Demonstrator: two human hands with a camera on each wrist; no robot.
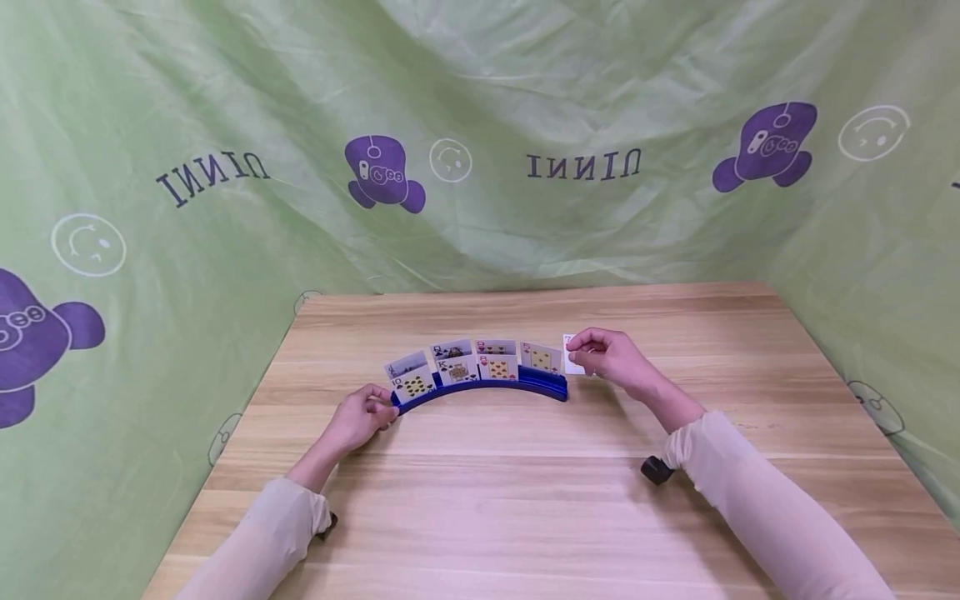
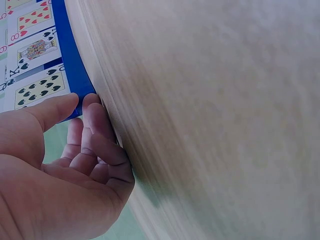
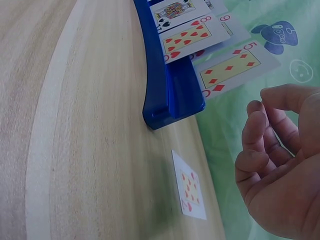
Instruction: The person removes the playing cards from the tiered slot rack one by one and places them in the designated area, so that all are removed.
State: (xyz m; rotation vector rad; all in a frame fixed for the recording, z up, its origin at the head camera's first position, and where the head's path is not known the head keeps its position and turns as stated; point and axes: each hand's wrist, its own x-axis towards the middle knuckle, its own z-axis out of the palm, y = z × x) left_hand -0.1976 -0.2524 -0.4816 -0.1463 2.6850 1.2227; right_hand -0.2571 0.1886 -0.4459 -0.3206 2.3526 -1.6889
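Note:
A curved blue playing card holder (image 1: 543, 386) stands on the table with two rows of cards. In front are the ten of spades (image 1: 415, 386), king of spades (image 1: 458, 370) and eight of hearts (image 1: 498, 367). A jack, a queen (image 1: 451, 349), a red nine and the five of diamonds (image 1: 541, 357) stand behind. My left hand (image 1: 362, 418) pinches the holder's left end between thumb and fingers. Off the right end, a red seven (image 3: 189, 187) lies on the table. My right hand (image 3: 280, 155) hovers above and apart from it, fingers loosely bent, with nothing in its grasp.
The wooden table (image 1: 480, 492) carries the holder near its middle. Green printed cloth (image 1: 495, 83) hangs behind it and on both sides. A black wrist device (image 1: 657, 470) shows under the right sleeve, another (image 1: 328, 526) under the left.

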